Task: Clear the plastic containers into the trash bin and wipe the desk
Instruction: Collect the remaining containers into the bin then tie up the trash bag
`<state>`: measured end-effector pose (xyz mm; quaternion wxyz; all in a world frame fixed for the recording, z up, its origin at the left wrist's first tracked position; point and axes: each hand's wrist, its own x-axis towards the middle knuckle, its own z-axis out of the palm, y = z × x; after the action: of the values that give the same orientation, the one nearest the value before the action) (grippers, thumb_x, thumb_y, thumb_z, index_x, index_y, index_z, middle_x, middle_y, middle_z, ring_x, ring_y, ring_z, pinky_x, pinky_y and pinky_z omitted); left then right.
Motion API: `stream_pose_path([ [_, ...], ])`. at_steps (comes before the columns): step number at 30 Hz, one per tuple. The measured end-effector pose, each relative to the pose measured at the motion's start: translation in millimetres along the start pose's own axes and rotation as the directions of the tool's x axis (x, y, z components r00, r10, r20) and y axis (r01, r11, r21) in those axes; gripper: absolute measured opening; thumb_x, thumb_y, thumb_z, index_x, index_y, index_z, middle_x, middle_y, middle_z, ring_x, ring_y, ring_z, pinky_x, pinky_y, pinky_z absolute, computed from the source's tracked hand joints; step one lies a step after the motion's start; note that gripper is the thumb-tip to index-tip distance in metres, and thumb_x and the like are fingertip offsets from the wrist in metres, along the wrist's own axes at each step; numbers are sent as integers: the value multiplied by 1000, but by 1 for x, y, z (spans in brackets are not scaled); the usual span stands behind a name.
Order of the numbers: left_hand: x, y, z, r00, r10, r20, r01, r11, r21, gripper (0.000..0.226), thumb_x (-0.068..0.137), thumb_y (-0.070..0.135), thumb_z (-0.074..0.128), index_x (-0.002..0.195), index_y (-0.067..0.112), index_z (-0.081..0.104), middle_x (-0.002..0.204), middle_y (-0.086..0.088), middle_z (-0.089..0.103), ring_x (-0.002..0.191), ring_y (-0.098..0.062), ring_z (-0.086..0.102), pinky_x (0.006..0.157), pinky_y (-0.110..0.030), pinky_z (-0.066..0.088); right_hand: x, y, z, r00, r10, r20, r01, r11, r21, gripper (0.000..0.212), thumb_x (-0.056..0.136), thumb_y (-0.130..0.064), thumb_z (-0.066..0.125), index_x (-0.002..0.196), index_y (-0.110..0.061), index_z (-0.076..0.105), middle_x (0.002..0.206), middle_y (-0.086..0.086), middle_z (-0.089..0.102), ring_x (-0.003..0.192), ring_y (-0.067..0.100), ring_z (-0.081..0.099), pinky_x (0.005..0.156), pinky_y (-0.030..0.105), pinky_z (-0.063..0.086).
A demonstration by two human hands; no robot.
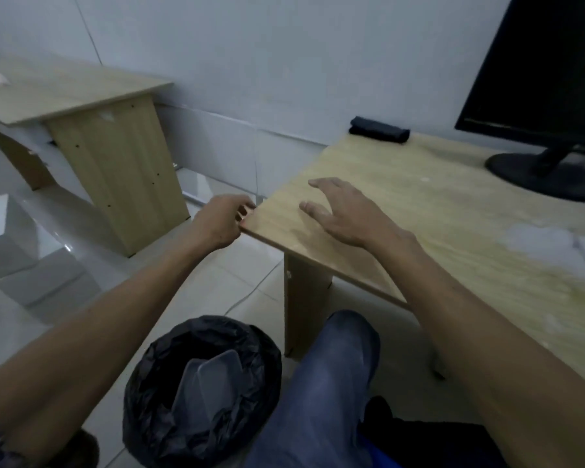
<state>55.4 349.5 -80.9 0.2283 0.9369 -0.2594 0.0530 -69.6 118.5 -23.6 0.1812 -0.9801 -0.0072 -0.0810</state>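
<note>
Nearest the person: one knee in blue jeans, bent, just right of the trash bin. The bin stands on the tiled floor at the desk's left end, lined with a black bag. Inside it, clear plastic containers lie tilted against the liner; how many, cannot tell.

Both bare forearms reach forward over bin and knee.

Left hand: at the left corner of the desk, fingers curled at the edge and touching it. Nothing visible in the hand. Whether it grips the edge or only rests against it, cannot tell.

Right hand: palm down over the desk top near the same corner, fingers spread and fairly straight, holding nothing. Touching the surface or just above it, cannot tell.

Desk top: light wood grain. A pale, blurred white patch lies to the right, near the front edge; what it is, cannot tell.

Farther back: a black monitor on a round base at the right rear. A dark rolled cloth lies at the desk's back edge against the white wall.

Far left: a second wooden desk, well apart, across the floor.
</note>
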Motion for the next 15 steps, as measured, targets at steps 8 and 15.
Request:
stream_pose_path([
  [8, 38, 64, -36, 980, -22, 200, -72, 890, 450, 40, 87, 0, 61, 113, 25, 75, 120, -8, 69, 112, -30, 66, 89, -40, 55, -35, 52, -71, 991, 53, -122, -55, 998, -14, 60, 106, -53, 47, 156, -21, 42, 159, -1, 44, 145, 19, 42, 112, 40, 39],
  [15, 83, 206, -29, 934, 328, 140, -334, 942, 20, 22, 95, 19, 69, 115, 20, 76, 102, 1, 75, 93, -12, 69, 87, -24, 50, -77, 113, -123, 955, 172, -241, -180, 984, -13, 58, 105, -55, 47, 154, -25, 43, 158, -1, 44, 142, 21, 45, 110, 42, 42],
])
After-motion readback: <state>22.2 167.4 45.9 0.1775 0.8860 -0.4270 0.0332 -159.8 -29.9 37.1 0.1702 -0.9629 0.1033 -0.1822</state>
